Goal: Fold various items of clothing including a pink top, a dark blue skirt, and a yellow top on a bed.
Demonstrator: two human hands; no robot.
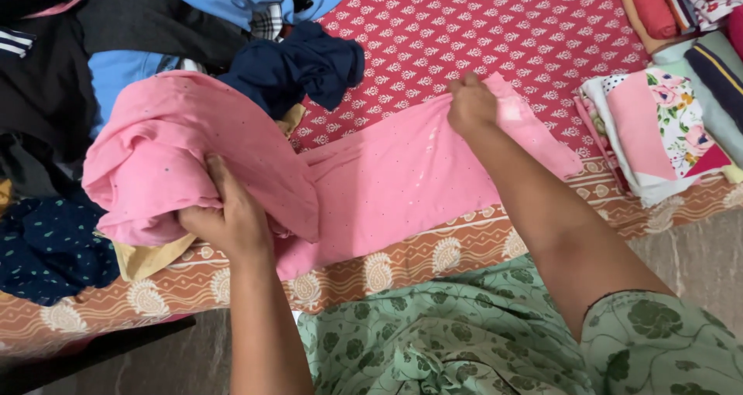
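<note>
Home bedroom: bed with red patterned bedsheet, loose clothes heap, folded clothes stack.

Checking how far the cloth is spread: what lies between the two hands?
In the head view, only the pink cloth lies between the left hand and the right hand, flat on the red patterned bedsheet.

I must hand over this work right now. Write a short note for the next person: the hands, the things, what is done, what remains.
Left hand: grips the bunched end of the pink cloth.
Right hand: pinches the cloth's far edge, pressing it flat on the red patterned bedsheet.
Done: the cloth's right part lies spread flat; a folded stack sits at the right.
Left: the cloth's left part is still bunched; a pile of unfolded clothes, with a navy garment, waits at the left.
</note>
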